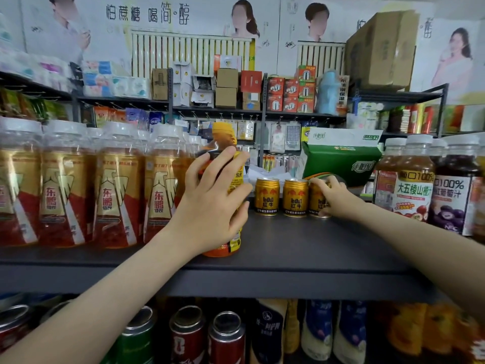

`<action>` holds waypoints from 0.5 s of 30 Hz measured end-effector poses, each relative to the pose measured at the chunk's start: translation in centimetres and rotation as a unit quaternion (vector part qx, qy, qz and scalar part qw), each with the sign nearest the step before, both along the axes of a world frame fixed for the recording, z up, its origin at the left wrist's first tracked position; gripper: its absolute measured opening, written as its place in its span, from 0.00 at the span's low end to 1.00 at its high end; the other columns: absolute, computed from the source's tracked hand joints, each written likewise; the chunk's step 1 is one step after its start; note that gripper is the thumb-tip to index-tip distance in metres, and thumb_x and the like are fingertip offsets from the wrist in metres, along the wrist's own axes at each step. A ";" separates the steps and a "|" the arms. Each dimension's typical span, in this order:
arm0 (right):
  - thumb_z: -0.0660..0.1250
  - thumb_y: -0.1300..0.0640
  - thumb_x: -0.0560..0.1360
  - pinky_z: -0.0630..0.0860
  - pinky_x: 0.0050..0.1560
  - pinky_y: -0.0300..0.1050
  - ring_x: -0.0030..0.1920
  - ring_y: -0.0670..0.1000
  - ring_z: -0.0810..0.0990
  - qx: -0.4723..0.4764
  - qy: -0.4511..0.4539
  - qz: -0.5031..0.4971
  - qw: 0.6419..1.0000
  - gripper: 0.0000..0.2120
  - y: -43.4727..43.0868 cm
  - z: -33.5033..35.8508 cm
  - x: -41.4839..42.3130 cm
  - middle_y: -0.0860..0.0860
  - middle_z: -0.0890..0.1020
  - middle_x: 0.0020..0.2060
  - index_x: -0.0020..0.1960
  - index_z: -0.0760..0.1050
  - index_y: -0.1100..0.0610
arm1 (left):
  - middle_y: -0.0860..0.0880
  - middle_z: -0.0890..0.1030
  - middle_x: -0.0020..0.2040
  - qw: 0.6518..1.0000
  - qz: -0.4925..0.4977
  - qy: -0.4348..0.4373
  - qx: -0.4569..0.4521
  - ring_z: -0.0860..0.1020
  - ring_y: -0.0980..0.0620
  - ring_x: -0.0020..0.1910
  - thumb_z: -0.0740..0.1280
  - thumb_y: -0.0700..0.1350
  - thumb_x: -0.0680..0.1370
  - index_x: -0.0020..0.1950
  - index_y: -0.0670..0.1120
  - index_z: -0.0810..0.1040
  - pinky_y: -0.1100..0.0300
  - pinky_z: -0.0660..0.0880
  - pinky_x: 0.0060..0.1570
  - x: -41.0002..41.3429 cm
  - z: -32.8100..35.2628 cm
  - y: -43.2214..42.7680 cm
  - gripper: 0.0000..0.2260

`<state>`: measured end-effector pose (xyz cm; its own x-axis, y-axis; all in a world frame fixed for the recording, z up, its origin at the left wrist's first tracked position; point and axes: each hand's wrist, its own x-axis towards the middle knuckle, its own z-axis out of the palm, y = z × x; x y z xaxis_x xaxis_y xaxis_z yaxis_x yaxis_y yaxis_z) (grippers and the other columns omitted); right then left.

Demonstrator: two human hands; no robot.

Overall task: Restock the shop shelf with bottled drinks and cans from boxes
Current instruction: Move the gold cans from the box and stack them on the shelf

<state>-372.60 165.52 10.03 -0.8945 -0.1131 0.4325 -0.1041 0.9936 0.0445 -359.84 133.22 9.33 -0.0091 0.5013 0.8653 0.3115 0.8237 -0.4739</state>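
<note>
From the head camera, we see our left hand (212, 203) wrapped around an orange bottle (223, 248) with a yellow cap. The bottle stands on the dark shelf (301, 248), just beside the row of gold and red bottles (110, 185). We think it is full, so it feels heavy, and the plastic wrap looks shiny and a bit slippery. Holding it around the middle seems best.

Our right hand (333, 198) holds a small gold can (316, 198) at the back of the shelf, touching two more gold cans (280, 197). A can is hard and light, but it may tip over easily, so we grab its side. Dark juice bottles (430, 185) stand to the right.
</note>
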 end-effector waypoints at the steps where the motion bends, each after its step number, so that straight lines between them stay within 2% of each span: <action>1: 0.74 0.56 0.71 0.67 0.66 0.60 0.68 0.66 0.62 -0.002 -0.004 0.000 1.000 0.45 0.1 0.0 0.1 0.59 0.57 0.70 0.77 0.48 0.48 | 0.41 0.73 0.68 1.000 -0.002 -0.001 -0.001 0.63 0.43 0.71 0.64 0.48 0.74 0.48 0.45 0.82 0.43 0.56 0.68 0.0 0.0 0.0 0.10; 4: 0.71 0.58 0.73 0.66 0.67 0.61 0.70 0.66 0.59 0.025 -0.008 -0.023 0.999 0.45 0.3 -0.1 0.5 0.59 0.54 0.73 0.78 0.44 0.47 | 0.41 0.72 0.69 1.000 0.002 0.002 -0.001 0.63 0.43 0.71 0.64 0.48 0.74 0.49 0.46 0.82 0.44 0.55 0.69 -0.1 0.0 -0.1 0.10; 7: 0.68 0.54 0.76 0.63 0.69 0.63 0.75 0.65 0.47 0.048 -0.019 -0.053 0.997 0.45 0.2 -0.1 1.3 0.56 0.44 0.77 0.77 0.37 0.44 | 0.41 0.72 0.69 1.000 0.011 -0.003 -0.004 0.63 0.42 0.71 0.64 0.48 0.74 0.50 0.46 0.82 0.43 0.56 0.69 0.0 -0.1 -0.1 0.10; 9: 0.68 0.52 0.76 0.63 0.69 0.64 0.76 0.63 0.42 0.050 -0.020 -0.056 0.997 0.46 -0.2 0.3 2.3 0.54 0.40 0.77 0.76 0.34 0.43 | 0.41 0.72 0.69 1.000 0.007 -0.018 0.002 0.63 0.42 0.71 0.65 0.47 0.74 0.50 0.46 0.82 0.44 0.55 0.69 0.4 0.0 0.0 0.10; 12: 0.66 0.59 0.75 0.65 0.69 0.62 0.76 0.62 0.47 0.026 0.014 -0.026 0.999 0.45 -1.9 1.4 4.8 0.56 0.45 0.77 0.77 0.37 0.45 | 0.42 0.72 0.68 0.993 -0.088 -0.070 0.043 0.62 0.43 0.72 0.64 0.43 0.74 0.49 0.47 0.82 0.48 0.51 0.72 1.6 0.0 0.3 0.08; 15: 0.61 0.62 0.75 0.70 0.63 0.61 0.71 0.62 0.62 -0.024 0.025 0.025 0.999 0.36 -4.1 2.4 8.3 0.59 0.60 0.72 0.77 0.48 0.51 | 0.42 0.71 0.68 0.984 -0.104 -0.121 0.074 0.63 0.44 0.71 0.62 0.43 0.76 0.52 0.46 0.81 0.47 0.55 0.70 3.5 -0.6 0.5 0.10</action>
